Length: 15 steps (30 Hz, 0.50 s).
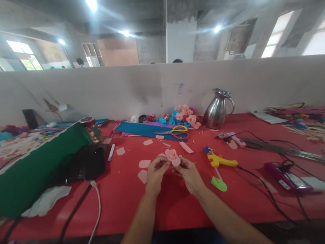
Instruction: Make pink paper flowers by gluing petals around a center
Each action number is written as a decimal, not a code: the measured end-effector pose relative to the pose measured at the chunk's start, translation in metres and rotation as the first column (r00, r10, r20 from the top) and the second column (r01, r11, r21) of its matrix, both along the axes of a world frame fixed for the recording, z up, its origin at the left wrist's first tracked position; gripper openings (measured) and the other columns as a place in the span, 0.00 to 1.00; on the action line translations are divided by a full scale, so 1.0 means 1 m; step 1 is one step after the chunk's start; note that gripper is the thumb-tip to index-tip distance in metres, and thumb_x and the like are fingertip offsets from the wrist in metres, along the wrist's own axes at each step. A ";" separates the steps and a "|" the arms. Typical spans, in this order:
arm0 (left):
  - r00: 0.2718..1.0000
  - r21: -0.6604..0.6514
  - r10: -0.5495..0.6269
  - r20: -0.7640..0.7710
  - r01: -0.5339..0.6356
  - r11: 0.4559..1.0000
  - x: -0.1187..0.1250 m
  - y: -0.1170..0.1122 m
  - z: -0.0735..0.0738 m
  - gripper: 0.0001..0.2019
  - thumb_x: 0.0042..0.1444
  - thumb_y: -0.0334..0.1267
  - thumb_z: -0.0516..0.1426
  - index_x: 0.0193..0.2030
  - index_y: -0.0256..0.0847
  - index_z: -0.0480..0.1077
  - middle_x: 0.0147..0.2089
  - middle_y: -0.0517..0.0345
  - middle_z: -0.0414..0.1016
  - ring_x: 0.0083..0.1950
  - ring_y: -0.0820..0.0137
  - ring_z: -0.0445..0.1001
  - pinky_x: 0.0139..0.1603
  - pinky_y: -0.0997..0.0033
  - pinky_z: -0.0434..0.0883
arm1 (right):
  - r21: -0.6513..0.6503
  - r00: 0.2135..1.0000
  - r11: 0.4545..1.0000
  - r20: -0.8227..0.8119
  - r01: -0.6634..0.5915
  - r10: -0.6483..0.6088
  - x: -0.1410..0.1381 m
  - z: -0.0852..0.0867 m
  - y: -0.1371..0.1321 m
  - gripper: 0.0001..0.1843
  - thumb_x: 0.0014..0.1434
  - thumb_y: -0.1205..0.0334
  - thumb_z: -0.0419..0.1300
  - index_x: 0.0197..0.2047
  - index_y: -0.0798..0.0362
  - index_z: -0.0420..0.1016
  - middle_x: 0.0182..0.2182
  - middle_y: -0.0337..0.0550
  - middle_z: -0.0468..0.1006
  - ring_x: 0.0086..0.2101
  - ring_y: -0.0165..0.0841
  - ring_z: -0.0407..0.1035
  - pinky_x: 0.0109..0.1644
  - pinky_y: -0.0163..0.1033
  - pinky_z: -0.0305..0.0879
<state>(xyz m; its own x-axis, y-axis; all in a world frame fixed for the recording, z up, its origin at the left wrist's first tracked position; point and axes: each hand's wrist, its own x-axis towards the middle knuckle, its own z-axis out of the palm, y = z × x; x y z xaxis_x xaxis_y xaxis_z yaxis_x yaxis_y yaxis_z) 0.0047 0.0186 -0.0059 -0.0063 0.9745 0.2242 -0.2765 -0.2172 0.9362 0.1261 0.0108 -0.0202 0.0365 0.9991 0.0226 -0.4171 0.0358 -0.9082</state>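
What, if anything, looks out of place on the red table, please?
The white sheet at left, beside the green board, looks crumpled, unlike the flat blue sheet; pink pieces lie scattered loosely. Nothing appears clearly spilled or broken.

Over the table (pixel 127 212), I saw the flower (pixel 172 157) between the left hand (pixel 157 172) and the right hand (pixel 190 175), with loose petals (pixel 145 163) lying to the left. Behind the hands, scissors (pixel 179 128) lay across a sheet (pixel 136 130); beyond their handles sat a flower heap (pixel 190 117), a jug (pixel 215 113) to its right. The glue gun (pixel 223 161) lay right of the hands; leftward, a jar (pixel 95 132) stood behind a flat device (pixel 95 165).
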 end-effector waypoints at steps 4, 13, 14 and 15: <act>1.000 0.016 -0.029 0.013 0.028 0.999 -0.001 0.001 -0.002 0.07 0.42 0.37 0.64 0.27 0.38 0.71 0.30 0.59 0.70 0.35 0.71 0.68 0.38 0.73 0.67 | 0.041 0.996 0.999 0.084 0.036 -0.039 0.000 0.003 -0.001 0.11 0.42 0.59 0.66 0.32 0.52 0.77 0.25 0.38 0.76 0.24 0.28 0.65 0.26 0.32 0.59; 0.995 0.060 -0.088 0.054 0.085 0.995 -0.003 0.000 -0.003 0.10 0.40 0.36 0.65 0.31 0.39 0.72 0.32 0.58 0.70 0.36 0.70 0.69 0.38 0.72 0.68 | 0.210 0.974 0.974 0.187 0.086 -0.126 0.000 0.007 -0.004 0.09 0.46 0.61 0.62 0.33 0.51 0.79 0.22 0.37 0.73 0.23 0.29 0.62 0.27 0.33 0.60; 0.995 0.045 -0.079 0.066 0.076 0.996 -0.002 0.000 -0.003 0.12 0.39 0.36 0.66 0.33 0.40 0.73 0.33 0.58 0.71 0.36 0.70 0.70 0.38 0.71 0.68 | 0.215 0.972 0.973 0.198 0.086 -0.130 0.000 0.007 -0.005 0.09 0.46 0.61 0.62 0.33 0.50 0.79 0.23 0.37 0.74 0.23 0.29 0.62 0.27 0.34 0.60; 0.995 0.029 -0.071 0.070 0.069 0.997 -0.002 0.000 -0.002 0.15 0.39 0.36 0.66 0.36 0.40 0.73 0.34 0.57 0.73 0.36 0.69 0.71 0.39 0.71 0.68 | 0.215 0.970 0.973 0.203 0.087 -0.132 0.000 0.008 -0.005 0.09 0.46 0.62 0.62 0.33 0.50 0.79 0.23 0.37 0.74 0.23 0.29 0.62 0.27 0.34 0.60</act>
